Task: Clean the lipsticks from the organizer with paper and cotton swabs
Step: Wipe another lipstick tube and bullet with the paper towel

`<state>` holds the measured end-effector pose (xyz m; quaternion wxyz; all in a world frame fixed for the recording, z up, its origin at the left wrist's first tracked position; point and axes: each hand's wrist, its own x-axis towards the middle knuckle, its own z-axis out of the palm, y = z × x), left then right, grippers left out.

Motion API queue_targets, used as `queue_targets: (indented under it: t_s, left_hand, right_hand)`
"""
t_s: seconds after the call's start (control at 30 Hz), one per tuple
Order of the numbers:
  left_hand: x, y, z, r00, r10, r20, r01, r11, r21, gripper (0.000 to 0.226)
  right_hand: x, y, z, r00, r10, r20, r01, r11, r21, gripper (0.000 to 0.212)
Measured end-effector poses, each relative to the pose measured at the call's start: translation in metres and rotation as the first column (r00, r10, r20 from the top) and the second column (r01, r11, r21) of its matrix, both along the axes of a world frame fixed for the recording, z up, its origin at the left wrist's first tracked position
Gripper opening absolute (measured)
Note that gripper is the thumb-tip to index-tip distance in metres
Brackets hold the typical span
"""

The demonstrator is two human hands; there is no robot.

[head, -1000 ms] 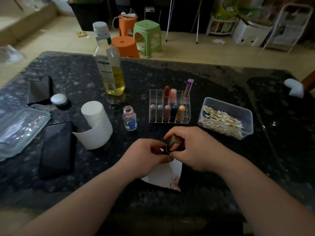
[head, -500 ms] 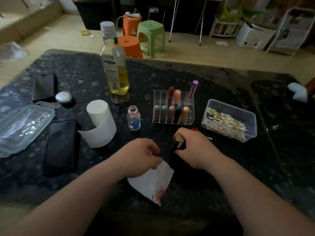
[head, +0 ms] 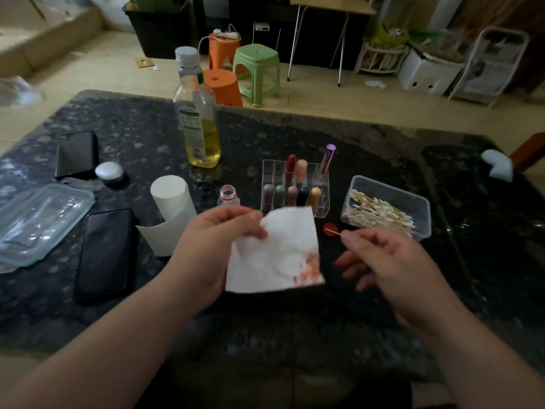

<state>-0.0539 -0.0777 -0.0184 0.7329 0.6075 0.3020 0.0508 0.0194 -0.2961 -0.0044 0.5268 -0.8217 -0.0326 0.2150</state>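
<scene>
Above the near centre of the dark stone table [head: 324, 326], the left hand [head: 212, 246] holds a square of white paper [head: 274, 255] clear of the surface. Thumb and fingers pinch its upper left corner, and a red smear marks its lower right corner. To the right, the right hand [head: 389, 261], blurred, pinches a cotton swab [head: 336, 232] between thumb and forefinger, with the tip pointing left over a red cap [head: 329, 236] lying on the table.

Behind the paper stands the clear organizer [head: 269, 172]. The lipsticks [head: 290, 168] stand upright in its compartments, five in the front row and three behind. A clear tub [head: 413, 202] of swabs sits just right of it. An uncapped small bottle [head: 228, 196] stands just left of it, with a paper roll [head: 172, 208] further left.
</scene>
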Motion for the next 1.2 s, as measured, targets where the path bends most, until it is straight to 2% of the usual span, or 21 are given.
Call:
queue_targets:
  t_s: [0.07,0.13,0.2,0.3,0.33,0.43,0.5,0.57,0.6,0.67,0.7,0.73,0.8,0.87,0.93,1.0,1.03,1.1,1.2]
  left_hand:
    - [-0.007,-0.008,0.006,0.989,0.118,0.089,-0.112,0.991,-0.074,0.017]
    - [-0.016,-0.021,0.013,0.975,0.152,0.164,-0.134,0.984,-0.115,0.013]
    - [-0.026,-0.034,0.018,0.971,0.118,0.206,-0.086,0.984,-0.158,0.011]
    - [-0.04,-0.049,0.014,0.974,0.054,0.22,-0.025,0.991,-0.133,0.019]
    - [-0.042,-0.053,0.013,0.974,0.033,0.223,-0.004,0.991,-0.131,0.018]
    - [-0.047,-0.059,0.012,0.977,-0.133,0.165,0.151,0.983,-0.104,0.017]
    - [-0.049,-0.054,0.017,0.926,-0.376,-0.035,0.375,0.927,-0.029,0.023]
    - [-0.052,-0.046,0.02,0.801,-0.518,-0.301,0.579,0.799,0.165,0.024]
    - [-0.053,-0.043,0.02,0.776,-0.493,-0.393,0.616,0.725,0.308,0.024]
    - [-0.054,-0.043,0.019,0.819,-0.414,-0.396,0.572,0.626,0.53,0.027]
    - [-0.053,-0.043,0.019,0.831,-0.428,-0.355,0.556,0.628,0.545,0.03]
    - [-0.052,-0.043,0.017,0.812,-0.483,-0.329,0.583,0.639,0.502,0.033]
    - [-0.049,-0.046,0.014,0.717,-0.62,-0.32,0.697,0.62,0.361,0.033]
    - [-0.048,-0.048,0.012,0.659,-0.674,-0.334,0.752,0.599,0.275,0.016]
    - [-0.045,-0.05,0.007,0.708,-0.638,-0.302,0.701,0.686,0.194,0.005]
    - [-0.041,-0.051,0.002,0.789,-0.562,-0.249,0.595,0.8,0.081,0.005]
    - [-0.038,-0.052,0.001,0.823,-0.521,-0.229,0.54,0.841,0.027,0.007]
    - [-0.031,-0.056,-0.002,0.863,-0.464,-0.201,0.467,0.884,-0.037,0.012]
    - [-0.021,-0.061,-0.007,0.865,-0.46,-0.201,0.458,0.887,-0.06,0.013]
  right_hand:
    - [-0.02,-0.001,0.01,0.961,0.085,-0.263,-0.042,0.986,0.163,0.069]
    - [-0.036,0.002,0.016,0.919,0.193,-0.345,-0.104,0.96,0.259,0.065]
    - [-0.047,0.006,0.013,0.941,0.143,-0.308,-0.041,0.948,0.314,0.05]
    - [-0.053,0.009,0.004,0.961,-0.081,-0.265,0.17,0.928,0.33,0.015]
    - [-0.053,0.008,0.001,0.957,-0.128,-0.259,0.214,0.917,0.337,0.01]
    - [-0.051,0.004,-0.002,0.954,-0.206,-0.218,0.265,0.919,0.293,0.012]
    - [-0.046,-0.001,0.0,0.961,-0.229,-0.154,0.259,0.941,0.217,0.014]
    - [-0.04,-0.01,0.003,0.99,-0.135,-0.049,0.138,0.989,0.053,0.02]
    - [-0.038,-0.014,0.005,1.0,-0.008,-0.028,0.006,0.998,-0.056,0.019]
    - [-0.039,-0.02,0.008,0.967,0.241,-0.083,-0.254,0.941,-0.225,0.013]
    - [-0.041,-0.023,0.009,0.938,0.318,-0.137,-0.343,0.907,-0.245,0.01]
    - [-0.043,-0.023,0.009,0.908,0.373,-0.19,-0.41,0.883,-0.227,0.007]
    - [-0.046,-0.023,0.011,0.864,0.43,-0.263,-0.473,0.872,-0.129,0.008]
    - [-0.046,-0.022,0.011,0.893,0.39,-0.222,-0.419,0.903,-0.098,0.006]
    - [-0.045,-0.022,0.012,0.948,0.271,-0.167,-0.286,0.955,-0.074,0.005]
    - [-0.044,-0.024,0.01,0.962,0.149,-0.231,-0.142,0.989,0.045,0.01]
    - [-0.045,-0.026,0.009,0.95,0.114,-0.289,-0.086,0.99,0.109,0.02]
    - [-0.045,-0.026,0.004,0.924,0.07,-0.375,0.01,0.978,0.207,0.039]
    - [-0.045,-0.018,-0.01,0.903,-0.033,-0.429,0.16,0.951,0.264,0.04]
